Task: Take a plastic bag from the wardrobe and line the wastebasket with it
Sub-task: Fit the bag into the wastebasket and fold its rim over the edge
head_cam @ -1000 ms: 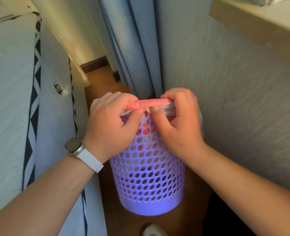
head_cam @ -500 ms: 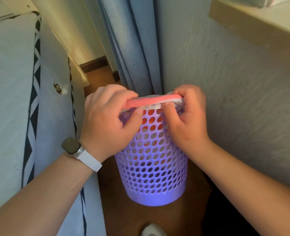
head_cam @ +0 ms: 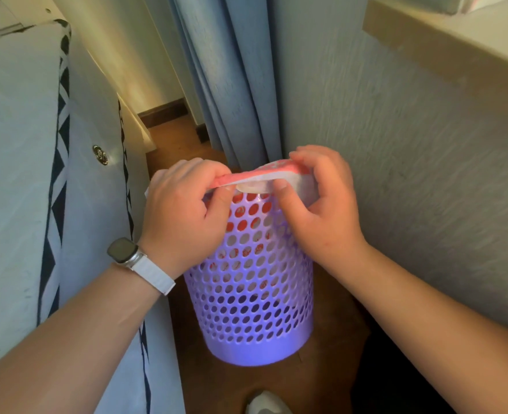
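A purple wastebasket (head_cam: 252, 297) with round holes stands on the wooden floor between a bed and a wall. A plastic bag (head_cam: 261, 176), white with a red band at its edge, sits inside it; red print shows through the holes. The bag's edge is stretched over the near rim. My left hand (head_cam: 184, 216) pinches that edge at the left of the rim. My right hand (head_cam: 321, 204) pinches it at the right, with white film folded down over the outside.
A white mattress (head_cam: 16, 174) with a black zigzag trim fills the left side. A blue curtain (head_cam: 231, 73) hangs behind the basket. A textured wall (head_cam: 411, 174) and a wooden ledge (head_cam: 443, 43) close the right. A shoe tip (head_cam: 264, 403) shows at the bottom.
Both hands have moved apart along the rim, the right hand going further right. The bag's edge now spreads wider over the rim, and more white film folds down at the right.
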### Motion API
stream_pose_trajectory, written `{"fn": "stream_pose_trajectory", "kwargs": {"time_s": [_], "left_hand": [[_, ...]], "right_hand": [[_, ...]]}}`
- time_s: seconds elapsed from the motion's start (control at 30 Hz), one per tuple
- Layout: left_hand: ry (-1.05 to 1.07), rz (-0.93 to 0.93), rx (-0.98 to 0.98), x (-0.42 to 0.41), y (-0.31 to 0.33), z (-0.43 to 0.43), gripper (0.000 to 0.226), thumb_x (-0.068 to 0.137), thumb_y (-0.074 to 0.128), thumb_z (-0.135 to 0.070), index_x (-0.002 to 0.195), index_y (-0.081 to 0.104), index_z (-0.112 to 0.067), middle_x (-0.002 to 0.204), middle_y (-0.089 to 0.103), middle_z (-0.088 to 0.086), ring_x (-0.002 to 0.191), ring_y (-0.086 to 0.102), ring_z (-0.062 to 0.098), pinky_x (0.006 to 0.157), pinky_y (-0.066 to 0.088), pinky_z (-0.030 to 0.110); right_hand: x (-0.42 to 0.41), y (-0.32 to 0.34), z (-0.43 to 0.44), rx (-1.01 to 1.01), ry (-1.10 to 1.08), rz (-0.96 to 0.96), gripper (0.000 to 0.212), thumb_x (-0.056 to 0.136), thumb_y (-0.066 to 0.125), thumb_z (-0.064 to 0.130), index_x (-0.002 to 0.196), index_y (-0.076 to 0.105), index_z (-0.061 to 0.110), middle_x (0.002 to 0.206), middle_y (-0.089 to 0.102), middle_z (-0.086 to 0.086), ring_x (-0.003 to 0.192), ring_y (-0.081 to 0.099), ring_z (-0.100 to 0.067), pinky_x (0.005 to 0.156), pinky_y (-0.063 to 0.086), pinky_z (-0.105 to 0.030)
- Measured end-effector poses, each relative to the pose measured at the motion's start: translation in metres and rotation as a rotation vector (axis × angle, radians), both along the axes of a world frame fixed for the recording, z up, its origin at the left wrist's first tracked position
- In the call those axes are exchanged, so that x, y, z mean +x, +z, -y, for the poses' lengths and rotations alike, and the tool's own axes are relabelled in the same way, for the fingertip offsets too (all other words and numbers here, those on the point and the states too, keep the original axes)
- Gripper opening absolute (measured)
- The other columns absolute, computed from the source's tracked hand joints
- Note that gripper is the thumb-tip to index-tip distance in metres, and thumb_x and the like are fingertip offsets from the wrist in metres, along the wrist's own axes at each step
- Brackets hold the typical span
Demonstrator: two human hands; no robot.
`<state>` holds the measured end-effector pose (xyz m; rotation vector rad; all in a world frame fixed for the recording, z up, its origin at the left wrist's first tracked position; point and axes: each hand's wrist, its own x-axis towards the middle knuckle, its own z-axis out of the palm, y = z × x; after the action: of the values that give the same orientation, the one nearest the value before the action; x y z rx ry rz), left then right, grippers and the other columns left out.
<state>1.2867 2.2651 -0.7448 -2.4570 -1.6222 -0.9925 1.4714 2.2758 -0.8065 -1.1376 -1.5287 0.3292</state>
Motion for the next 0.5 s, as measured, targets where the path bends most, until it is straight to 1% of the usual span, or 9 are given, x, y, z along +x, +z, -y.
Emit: {"fn": "stream_pose_trajectory", "kwargs": {"time_s": [0.07, 0.13, 0.2, 0.27, 0.33, 0.43, 0.5], "left_hand": [[-0.019, 0.037, 0.005, -0.0026, -0.0001, -0.0016, 0.017, 0.090, 0.051, -0.022, 0.086, 0.064, -0.012, 0.078, 0.053, -0.009, 0.074, 0.053, 0.017, 0.070, 0.041, 0.038], [-0.037, 0.067, 0.018, -0.0032, -0.0004, -0.0020, 0.015, 0.089, 0.053, -0.020, 0.085, 0.064, -0.011, 0.077, 0.054, -0.008, 0.073, 0.051, 0.015, 0.069, 0.043, 0.041], [-0.053, 0.096, 0.015, -0.0030, -0.0012, -0.0016, 0.015, 0.090, 0.053, -0.019, 0.086, 0.063, -0.010, 0.079, 0.054, -0.008, 0.074, 0.052, 0.014, 0.067, 0.046, 0.044], [-0.067, 0.138, -0.001, -0.0023, -0.0018, -0.0006, 0.014, 0.091, 0.053, -0.019, 0.088, 0.063, -0.010, 0.080, 0.054, -0.008, 0.075, 0.053, 0.014, 0.066, 0.048, 0.046], [-0.073, 0.180, -0.020, -0.0007, -0.0015, 0.0009, 0.012, 0.092, 0.053, -0.018, 0.090, 0.062, -0.010, 0.080, 0.054, -0.007, 0.076, 0.054, 0.015, 0.066, 0.049, 0.045], [-0.076, 0.212, -0.018, 0.0004, -0.0005, 0.0023, 0.013, 0.092, 0.053, -0.017, 0.090, 0.062, -0.010, 0.080, 0.054, -0.008, 0.076, 0.053, 0.011, 0.066, 0.049, 0.039], [-0.084, 0.206, -0.012, 0.0001, -0.0006, 0.0022, 0.013, 0.092, 0.053, -0.017, 0.090, 0.063, -0.009, 0.080, 0.054, -0.008, 0.076, 0.053, 0.012, 0.066, 0.049, 0.041]], "right_hand": [[0.0028, -0.0010, -0.0036, -0.012, 0.000, -0.013, 0.038, 0.088, 0.062, 0.034, 0.113, 0.064, 0.005, 0.119, 0.060, -0.009, 0.115, 0.055, -0.024, 0.103, 0.041, -0.036], [0.0034, -0.0013, -0.0038, -0.012, 0.010, -0.025, 0.036, 0.089, 0.061, 0.035, 0.111, 0.064, 0.006, 0.118, 0.060, -0.006, 0.115, 0.055, -0.022, 0.103, 0.041, -0.038], [0.0034, 0.0000, -0.0023, 0.006, 0.025, -0.049, 0.033, 0.091, 0.060, 0.033, 0.111, 0.062, 0.007, 0.117, 0.056, 0.000, 0.114, 0.053, -0.017, 0.102, 0.040, -0.034], [0.0042, 0.0027, -0.0022, 0.029, 0.027, -0.067, 0.033, 0.091, 0.061, 0.032, 0.111, 0.062, 0.006, 0.116, 0.053, 0.002, 0.114, 0.052, -0.016, 0.102, 0.038, -0.030], [0.0052, 0.0053, -0.0029, 0.042, 0.026, -0.073, 0.033, 0.091, 0.062, 0.031, 0.111, 0.062, 0.005, 0.116, 0.053, 0.000, 0.114, 0.053, -0.018, 0.102, 0.038, -0.030], [0.0055, 0.0069, -0.0026, 0.037, 0.032, -0.081, 0.032, 0.091, 0.063, 0.031, 0.111, 0.062, 0.006, 0.115, 0.054, 0.000, 0.114, 0.053, -0.019, 0.102, 0.039, -0.033], [0.0048, 0.0068, -0.0016, 0.027, 0.033, -0.083, 0.031, 0.091, 0.063, 0.031, 0.109, 0.062, 0.007, 0.114, 0.054, -0.001, 0.113, 0.053, -0.020, 0.101, 0.039, -0.033]]}}
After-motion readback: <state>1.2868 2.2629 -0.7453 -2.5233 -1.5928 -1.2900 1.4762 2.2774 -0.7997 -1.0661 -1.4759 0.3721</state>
